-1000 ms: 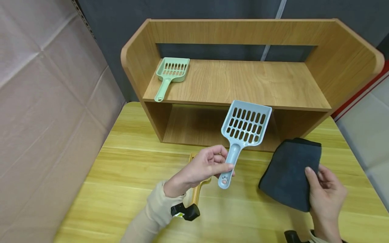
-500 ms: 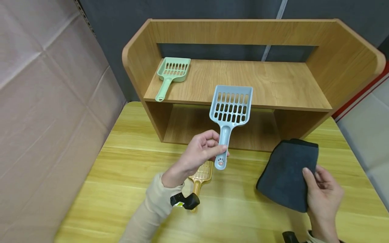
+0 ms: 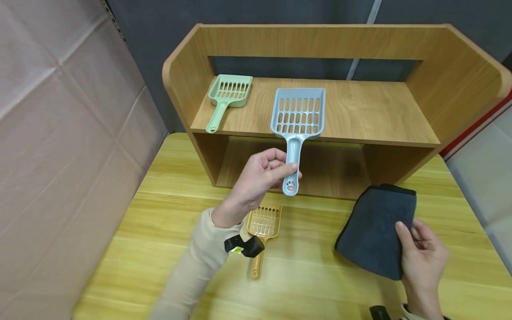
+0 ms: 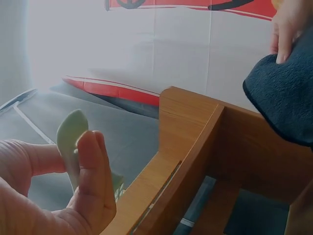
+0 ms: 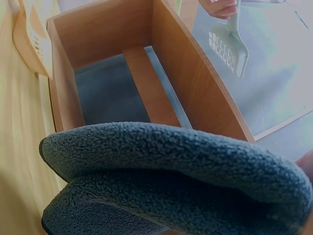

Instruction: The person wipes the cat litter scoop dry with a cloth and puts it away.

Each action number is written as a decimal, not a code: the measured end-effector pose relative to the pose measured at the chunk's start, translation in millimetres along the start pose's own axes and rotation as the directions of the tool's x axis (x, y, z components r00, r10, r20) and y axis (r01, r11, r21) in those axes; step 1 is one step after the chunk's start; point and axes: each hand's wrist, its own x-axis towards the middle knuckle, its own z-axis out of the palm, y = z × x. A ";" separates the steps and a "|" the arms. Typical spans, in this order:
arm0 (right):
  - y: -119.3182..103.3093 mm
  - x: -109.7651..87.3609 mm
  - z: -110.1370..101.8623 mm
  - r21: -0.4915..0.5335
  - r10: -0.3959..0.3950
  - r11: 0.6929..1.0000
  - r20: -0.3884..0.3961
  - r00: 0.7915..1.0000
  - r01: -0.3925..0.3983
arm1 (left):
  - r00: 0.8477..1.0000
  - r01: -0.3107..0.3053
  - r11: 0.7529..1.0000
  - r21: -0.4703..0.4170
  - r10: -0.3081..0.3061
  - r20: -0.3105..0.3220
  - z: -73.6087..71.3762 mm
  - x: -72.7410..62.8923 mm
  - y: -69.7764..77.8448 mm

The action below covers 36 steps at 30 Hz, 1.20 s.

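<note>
My left hand (image 3: 260,180) pinches the handle of a light blue litter scoop (image 3: 297,111), its slotted head up, in front of the upper shelf in the head view. At the right, my right hand (image 3: 423,255) grips a folded dark blue-grey cloth (image 3: 376,231) above the table. In the right wrist view the cloth (image 5: 146,152) shows a fuzzy pile and a fold. A green litter scoop (image 3: 230,91) lies at the left end of the upper shelf. On the table below my left wrist rests a yellow litter scoop (image 3: 264,222), partly covered by the wrist camera.
A two-level wooden shelf unit (image 3: 320,42) stands at the back of the wooden table (image 3: 144,249). A pale sheet (image 3: 72,133) hangs along the left side. Dark panels rise behind the shelf.
My left hand has raised the blue scoop and moved it slightly left, from over the lower shelf to before the upper one, exposing the yellow scoop. The cloth has shifted slightly left.
</note>
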 end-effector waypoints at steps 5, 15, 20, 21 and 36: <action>0.7 -1.0 1.4 -0.014 0.014 1.000 -0.010 1.000 -0.014 | 0.999 0.028 1.000 0.013 -0.028 -0.040 1.2 11.8 9.6; 1.3 -1.9 2.0 -0.014 0.033 0.999 -0.015 0.999 -0.033 | 0.988 0.111 0.993 0.047 -0.105 -0.114 -1.0 34.1 29.3; 1.4 -1.0 2.1 -0.027 0.038 0.999 -0.017 0.999 -0.039 | 0.980 0.156 0.987 0.042 -0.149 -0.132 -4.1 49.3 38.2; 1.4 -1.0 2.1 -0.025 0.040 0.999 -0.016 0.999 -0.040 | 0.978 0.165 0.985 0.042 -0.158 -0.137 -4.6 52.4 39.8; 1.7 -1.8 3.2 -0.034 0.047 0.998 -0.016 0.999 -0.047 | 0.957 0.237 0.965 0.110 -0.212 -0.198 -9.8 91.0 45.8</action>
